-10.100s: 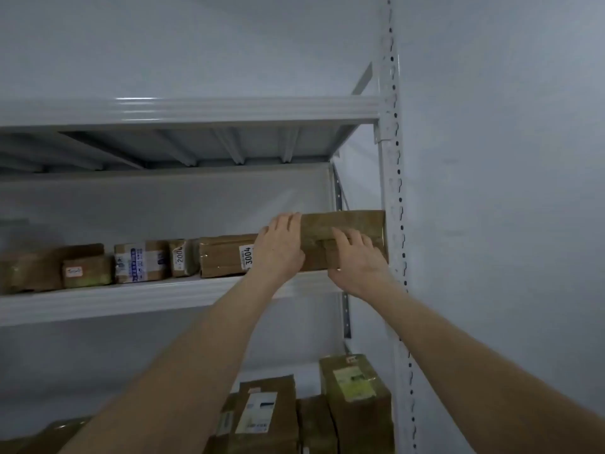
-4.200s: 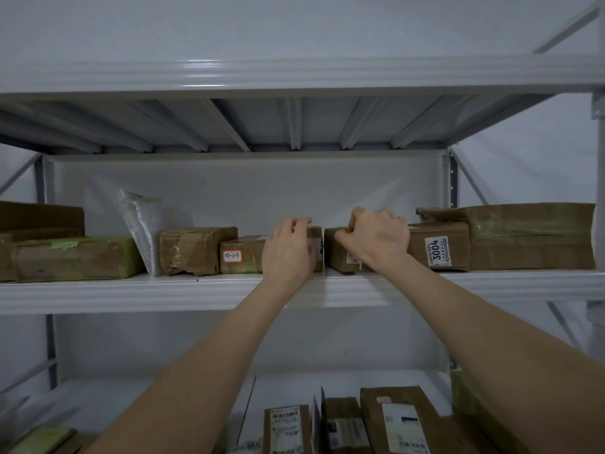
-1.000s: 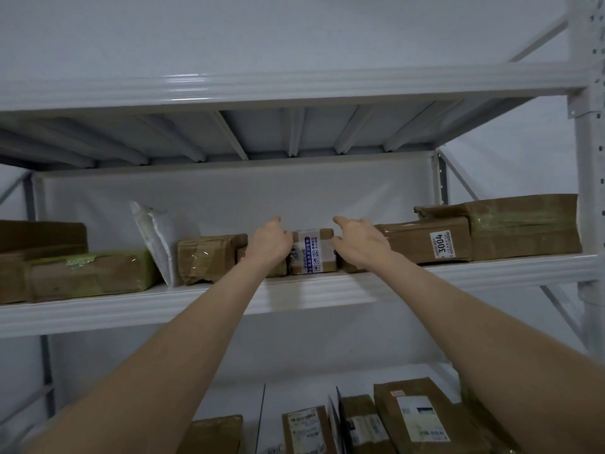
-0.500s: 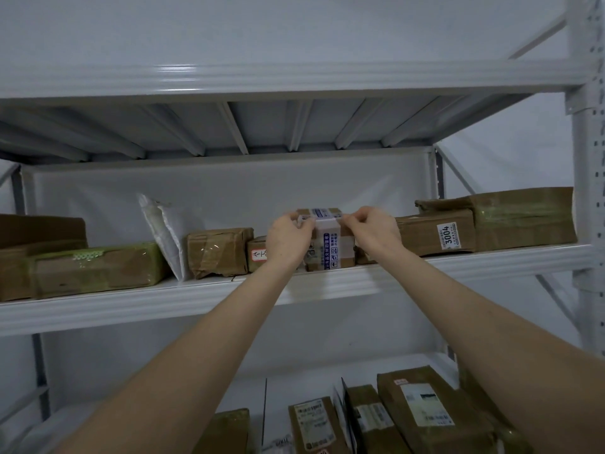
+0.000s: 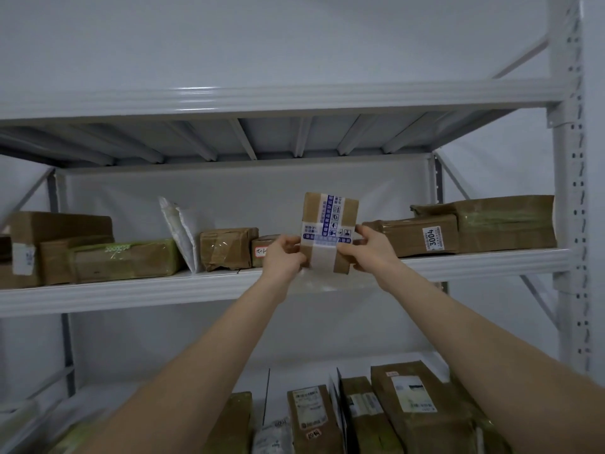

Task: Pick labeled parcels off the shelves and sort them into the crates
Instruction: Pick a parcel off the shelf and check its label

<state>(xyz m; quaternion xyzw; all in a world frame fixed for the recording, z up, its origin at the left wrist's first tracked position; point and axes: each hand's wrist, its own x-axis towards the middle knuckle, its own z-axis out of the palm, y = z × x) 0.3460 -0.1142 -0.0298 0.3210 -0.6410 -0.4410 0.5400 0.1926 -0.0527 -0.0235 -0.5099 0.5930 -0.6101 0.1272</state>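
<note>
- Both hands hold a small box [image 5: 329, 232] upright, lifted above the middle shelf [image 5: 131, 294], its taped face with blue print toward the camera.
- The left hand [image 5: 283, 257] grips the box's lower left edge, fingers curled round it.
- The right hand [image 5: 368, 250] grips the lower right edge, thumb on the front and fingers behind.
- On the shelf to the right lies a parcel marked 3004 [image 5: 415, 235], beside a larger parcel [image 5: 504, 224].
- To the left stand a taped parcel [image 5: 226, 252] and a leaning white mailer [image 5: 178, 231].
- More labelled parcels [image 5: 406, 407] stand on the shelf below.
</note>
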